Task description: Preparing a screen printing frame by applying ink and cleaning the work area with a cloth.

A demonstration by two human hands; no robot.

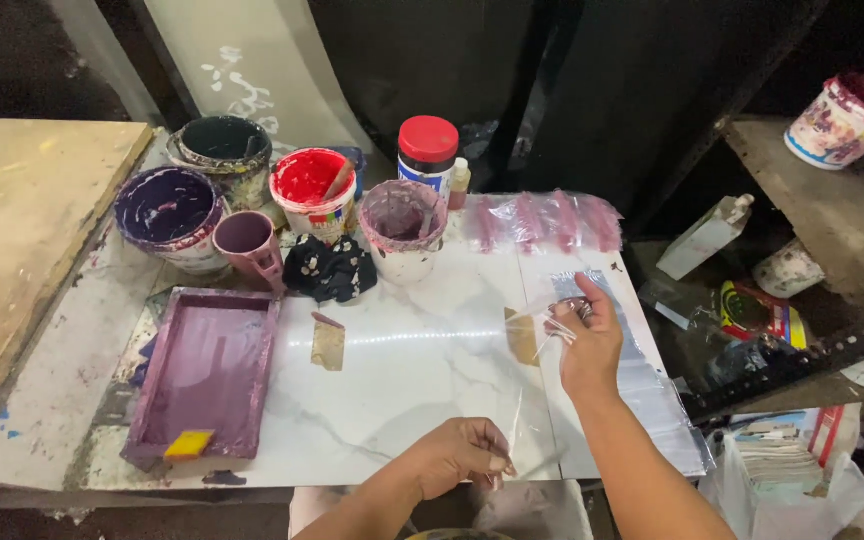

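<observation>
2 bare forearms are seen, ending in the left hand and right hand; no sleeves, rings or gloves are worn.

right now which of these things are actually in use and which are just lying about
In hand:
- clear plastic sheet, stretched between both hands
- left hand, pinching its near end
- right hand, pinching its far end

Lying about:
- purple tray with a yellow scraper
- red paint tub
- purple bucket
- red-lidded jar
- black rag

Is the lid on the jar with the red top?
Yes, shut. The red lid sits flat on top of the white jar, covering its whole mouth.
</observation>
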